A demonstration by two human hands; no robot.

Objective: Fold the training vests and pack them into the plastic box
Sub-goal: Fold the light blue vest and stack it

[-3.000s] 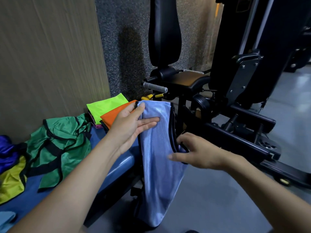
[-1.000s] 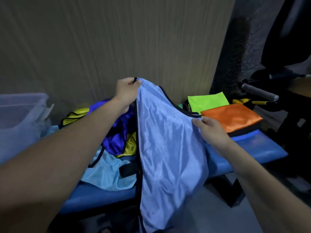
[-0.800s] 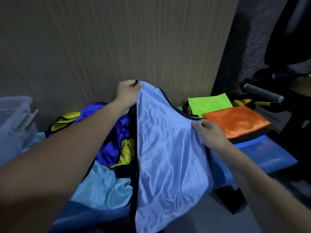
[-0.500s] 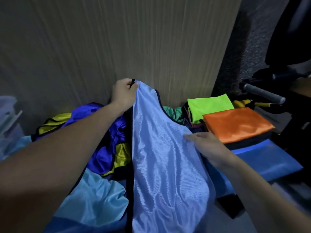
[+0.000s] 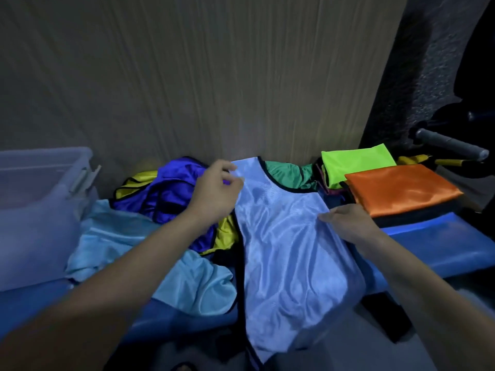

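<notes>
On the blue padded bench (image 5: 442, 245) a pale blue vest (image 5: 289, 245) lies spread out, its lower end hanging over the front edge; the left hand (image 5: 214, 194) is at the vest's upper left corner with fingers loosely curled, and whether it actually pinches the cloth I cannot tell; the right hand (image 5: 348, 223) rests flat on the vest's right edge, fingers straight and grasping nothing. Left of the vest lies a loose heap: a dark blue vest (image 5: 166, 194), a yellow vest (image 5: 227, 234) and a light turquoise vest (image 5: 128, 236); a green vest (image 5: 289, 172) shows behind the pale one. To the right sit a folded lime vest (image 5: 356, 159) and, in front of it, a folded orange vest (image 5: 401, 188). At the bench's left end stands the clear plastic box (image 5: 40, 210), against the wooden wall (image 5: 214, 76).
</notes>
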